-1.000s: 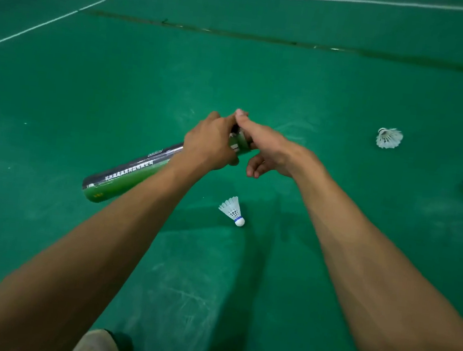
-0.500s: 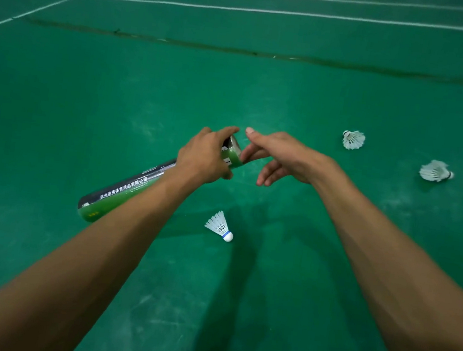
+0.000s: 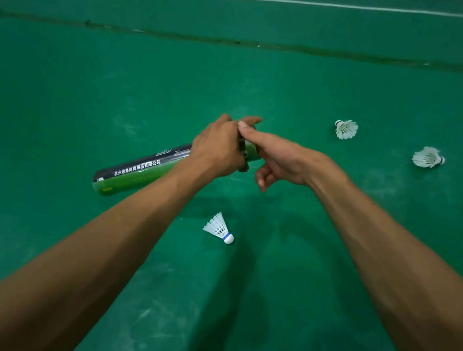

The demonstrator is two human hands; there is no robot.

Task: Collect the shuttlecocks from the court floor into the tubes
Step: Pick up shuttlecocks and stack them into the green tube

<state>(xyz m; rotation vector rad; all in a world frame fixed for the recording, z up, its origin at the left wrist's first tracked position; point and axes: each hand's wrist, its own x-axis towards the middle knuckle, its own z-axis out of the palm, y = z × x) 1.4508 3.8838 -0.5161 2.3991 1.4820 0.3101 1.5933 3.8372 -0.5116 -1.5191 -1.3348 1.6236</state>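
The left hand (image 3: 219, 147) gripped the tube (image 3: 137, 172) near its upper end, which slanted off toward 8 o'clock. The right hand (image 3: 281, 161) met that end, thumb laid across and lower fingers curled; whether it pinched anything could not be told. On the court floor (image 3: 89, 85), a blue-banded shuttlecock (image 3: 219, 229) lay at 6 o'clock from the hands, a second shuttlecock (image 3: 346, 129) at 2 o'clock and a third shuttlecock (image 3: 428, 157) at 3 o'clock.

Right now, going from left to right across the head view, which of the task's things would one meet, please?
Green tube → blue-banded shuttlecock → middle shuttlecock → rightmost shuttlecock.
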